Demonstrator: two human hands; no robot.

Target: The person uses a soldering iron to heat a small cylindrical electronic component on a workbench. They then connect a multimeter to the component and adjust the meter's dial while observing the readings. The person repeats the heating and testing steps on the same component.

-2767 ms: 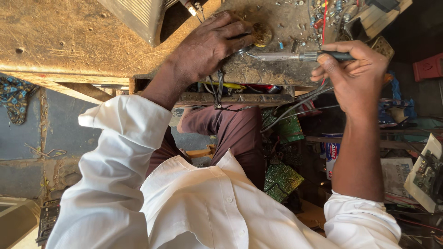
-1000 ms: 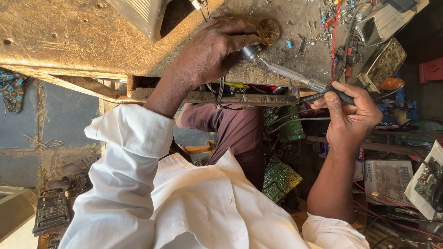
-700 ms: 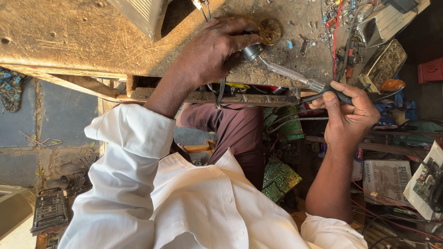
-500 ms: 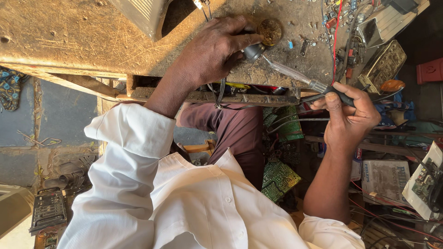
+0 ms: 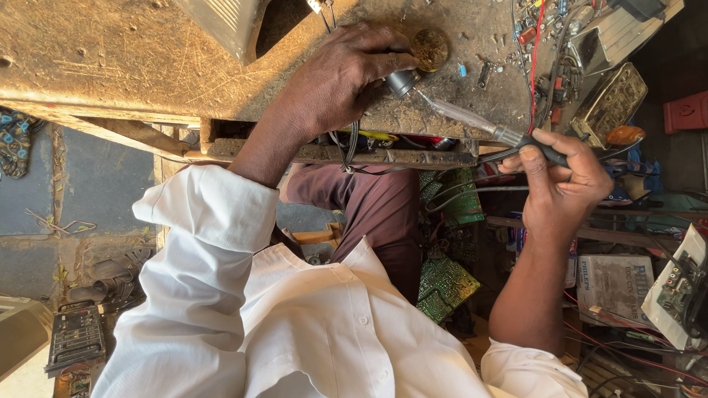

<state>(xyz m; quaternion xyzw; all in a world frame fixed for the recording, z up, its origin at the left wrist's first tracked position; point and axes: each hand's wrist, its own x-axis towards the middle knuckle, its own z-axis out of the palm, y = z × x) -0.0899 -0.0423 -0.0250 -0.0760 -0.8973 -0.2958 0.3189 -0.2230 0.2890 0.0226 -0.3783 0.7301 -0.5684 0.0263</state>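
Metal-tipped and stiff, the soldering iron (image 5: pixel 472 121) is pinched at its dark handle by our right hand (image 5: pixel 564 180) while left-hand fingers (image 5: pixel 372 63) close on a small, light cylindrical part (image 5: pixel 402 81) near the counter (image 5: pixel 110 66) edge.

From my remote seat I count few packages and no lit screens. A flat cardboard box (image 5: pixel 614 280), grey-white with dark print on its face, lies low on the right, below my right hand (image 5: pixel 560 180) and among loose wires. Just left of it, half hidden behind my forearm, I see the edge of a smaller packet (image 5: pixel 520 239) in blue, red and white. At the far right edge a white card (image 5: pixel 682 284) leans at an angle, partly cut off by the frame. I cannot make out any signs, and other labels are too small to tell.
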